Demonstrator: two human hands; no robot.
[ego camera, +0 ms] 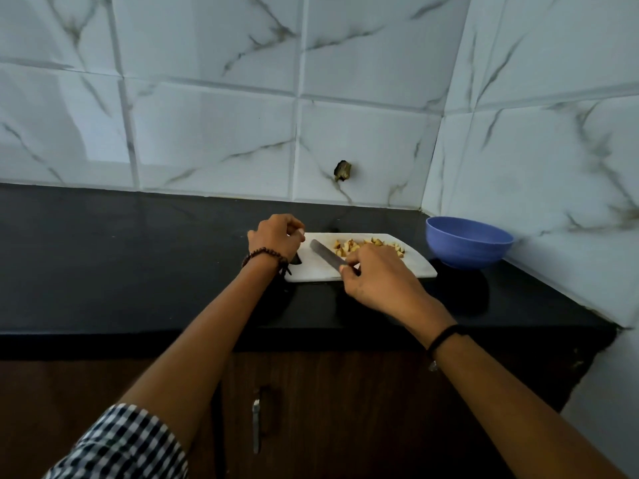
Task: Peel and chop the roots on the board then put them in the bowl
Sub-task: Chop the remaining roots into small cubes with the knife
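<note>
Checked shirt sleeve [117, 444] rolled up, a person reaches both bare forearms over a dark wooden cabinet with a metal door handle [256, 425] to a black kitchen counter [138, 264]. On the counter lies a white chopping board [420, 266], where the right hand [380, 274], a black band [446, 335] at its wrist, curls thumb and fingers round a knife [325, 254]; the grey blade slants up and left across the board, while the handle is hidden beneath the palm. At the board's left end is the left hand [276, 238], wearing a bead bracelet [264, 255], with its fingers curled under; whether it grips anything cannot be told. Chopped root pieces [373, 244], yellow with brown skin on some, sit in a loose heap on the far half of the board, just beyond the right hand's knuckles and well to the right of the left hand. To the right of the board, near its corner, stands a blue bowl [468, 242]; its inside is not visible. Behind rise white marble-veined wall tiles [214, 133].
</note>
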